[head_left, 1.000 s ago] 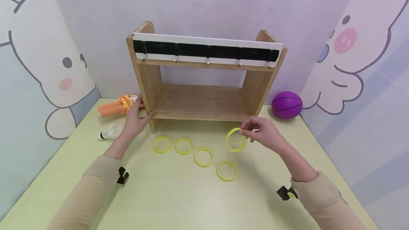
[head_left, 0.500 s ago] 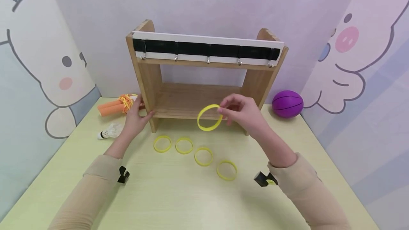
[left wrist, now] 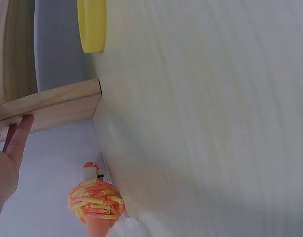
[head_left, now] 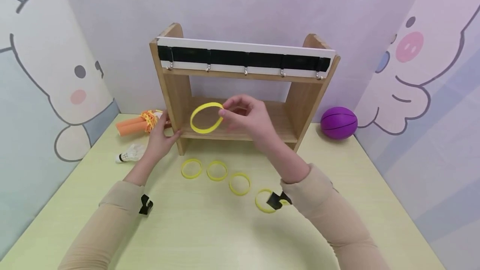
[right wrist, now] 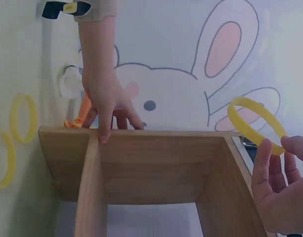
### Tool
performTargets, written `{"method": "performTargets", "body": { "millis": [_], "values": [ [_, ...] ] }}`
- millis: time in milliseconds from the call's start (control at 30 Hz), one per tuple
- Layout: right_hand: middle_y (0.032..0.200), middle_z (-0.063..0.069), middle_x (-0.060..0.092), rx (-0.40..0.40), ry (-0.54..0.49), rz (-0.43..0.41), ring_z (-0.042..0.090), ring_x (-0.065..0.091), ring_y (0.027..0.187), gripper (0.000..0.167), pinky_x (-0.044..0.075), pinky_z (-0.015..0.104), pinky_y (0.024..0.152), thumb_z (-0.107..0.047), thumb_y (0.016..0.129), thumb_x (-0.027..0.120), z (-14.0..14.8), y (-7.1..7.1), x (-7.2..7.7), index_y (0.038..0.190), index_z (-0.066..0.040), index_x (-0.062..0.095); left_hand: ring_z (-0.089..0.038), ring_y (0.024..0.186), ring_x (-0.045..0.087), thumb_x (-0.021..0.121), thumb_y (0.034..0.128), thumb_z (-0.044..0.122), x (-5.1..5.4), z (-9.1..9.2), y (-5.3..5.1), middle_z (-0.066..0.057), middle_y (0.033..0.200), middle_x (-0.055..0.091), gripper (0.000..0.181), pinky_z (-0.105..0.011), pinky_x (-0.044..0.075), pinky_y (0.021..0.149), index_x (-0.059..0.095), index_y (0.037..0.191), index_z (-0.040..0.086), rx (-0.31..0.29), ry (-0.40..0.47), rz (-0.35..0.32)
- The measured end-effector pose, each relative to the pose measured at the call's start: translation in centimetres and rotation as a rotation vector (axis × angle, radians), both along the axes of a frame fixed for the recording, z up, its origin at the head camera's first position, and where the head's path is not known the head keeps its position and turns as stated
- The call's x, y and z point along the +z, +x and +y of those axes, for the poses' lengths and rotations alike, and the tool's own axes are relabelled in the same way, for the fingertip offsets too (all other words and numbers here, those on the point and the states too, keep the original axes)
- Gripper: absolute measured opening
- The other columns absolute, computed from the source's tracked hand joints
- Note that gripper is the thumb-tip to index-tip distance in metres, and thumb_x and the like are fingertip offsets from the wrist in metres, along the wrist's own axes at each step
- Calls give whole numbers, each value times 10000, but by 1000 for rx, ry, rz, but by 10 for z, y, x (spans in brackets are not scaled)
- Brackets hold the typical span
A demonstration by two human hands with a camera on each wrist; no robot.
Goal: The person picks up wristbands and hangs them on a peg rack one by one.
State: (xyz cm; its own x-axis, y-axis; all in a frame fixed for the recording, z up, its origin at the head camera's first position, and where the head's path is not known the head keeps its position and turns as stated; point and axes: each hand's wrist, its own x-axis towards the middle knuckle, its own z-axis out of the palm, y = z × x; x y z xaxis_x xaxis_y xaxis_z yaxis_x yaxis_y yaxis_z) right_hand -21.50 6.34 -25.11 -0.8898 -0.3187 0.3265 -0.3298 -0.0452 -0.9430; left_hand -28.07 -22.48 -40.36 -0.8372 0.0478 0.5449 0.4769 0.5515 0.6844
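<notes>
My right hand (head_left: 249, 118) pinches a thin yellow ring (head_left: 204, 131), like a wristband, between thumb and fingertips. The ring is in the air before the wooden shelf (head_left: 170, 99); in the right wrist view the ring (right wrist: 247, 131) tilts up from the fingertips. My left hand (head_left: 159, 141) rests against the shelf's left side panel, thumb at the front edge. Its fingers (left wrist: 20, 138) lie on the panel's outer face in the left wrist view. Across the shelf's top runs a white-and-black strip (head_left: 226, 57) with several small metal hooks (head_left: 246, 70).
Several yellow rings lie on the table before the shelf, including one ring (head_left: 191, 177) at left and another (head_left: 256, 205) partly behind the right wrist camera. Orange sticks (head_left: 131, 127) and a shuttlecock (head_left: 131, 153) lie left; a purple ball (head_left: 339, 123) sits right.
My right hand has carried the pinched ring up and to the left, from near the shelf's right leg to before its left half. The left hand has stayed in place.
</notes>
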Motion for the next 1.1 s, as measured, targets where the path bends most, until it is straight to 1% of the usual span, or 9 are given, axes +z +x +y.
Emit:
{"method": "performTargets", "body": {
  "millis": [100, 200, 267, 400, 500, 600, 767, 933, 1100],
  "values": [
    [941, 93, 641, 7, -64, 2, 278, 647, 821, 205, 590, 468, 682, -115, 814, 735, -18, -2, 0, 960, -18, 628, -410, 1092, 561, 687, 829, 20, 0, 0, 1, -229, 1218, 512, 786, -445, 574, 704, 263, 1482, 128, 1, 2, 5],
    [939, 92, 642, 15, -126, -14, 299, 650, 838, 198, 596, 442, 676, -107, 819, 730, -36, -4, 2, 961, -19, 623, -409, 1086, 563, 689, 827, 21, -1, -1, 2, -219, 1212, 512, 759, -456, 568, 748, 287, 1465, 112, 2, 6, 6],
    [934, 94, 648, 17, -166, -29, 305, 661, 845, 189, 602, 397, 661, -104, 827, 722, -47, -6, 3, 962, -17, 622, -416, 1080, 564, 689, 826, 15, -1, -1, 2, -220, 1206, 511, 745, -470, 558, 793, 299, 1455, 106, -3, 13, 7],
    [917, 88, 643, 7, -277, -83, 284, 678, 823, 183, 602, 362, 673, -89, 834, 710, -67, -13, 8, 970, -5, 621, -426, 1070, 565, 684, 826, 3, -3, -2, 0, -230, 1196, 511, 766, -485, 555, 810, 284, 1467, 127, -14, 22, 10],
    [908, 67, 624, -10, -367, -125, 207, 680, 780, 185, 600, 358, 709, -72, 832, 705, -79, -19, 10, 978, -2, 616, -417, 1073, 565, 681, 829, 6, -5, -2, -2, -227, 1205, 511, 788, -491, 563, 786, 264, 1481, 154, -15, 20, 9],
    [888, 48, 609, -27, -446, -163, 166, 677, 754, 175, 597, 350, 730, -58, 832, 698, -88, -25, 10, 975, -8, 610, -416, 1068, 568, 681, 828, 5, -5, 0, -4, -231, 1209, 517, 774, -503, 565, 769, 276, 1474, 144, -17, 19, 15],
    [824, 31, 599, -36, -550, -216, 156, 677, 718, 125, 594, 291, 685, -33, 835, 687, -100, -38, 6, 931, -39, 608, -414, 1068, 568, 688, 826, 18, -2, 3, -2, -226, 1195, 520, 752, -495, 578, 688, 295, 1460, 118, -14, 19, 11],
    [799, 24, 597, -40, -560, -224, 143, 672, 698, 109, 589, 264, 663, -37, 839, 683, -106, -45, 0, 915, -54, 608, -414, 1075, 566, 684, 831, 27, -1, 3, -1, -219, 1192, 519, 749, -478, 582, 653, 290, 1461, 117, 0, 15, -5],
    [839, 20, 599, -61, -484, -207, 134, 653, 684, 159, 592, 276, 670, -85, 836, 701, -107, -47, -5, 957, -39, 609, -418, 1077, 566, 685, 828, 18, -2, 0, -1, -221, 1194, 519, 760, -479, 582, 663, 287, 1465, 128, 7, 14, 2]
  ]
}}
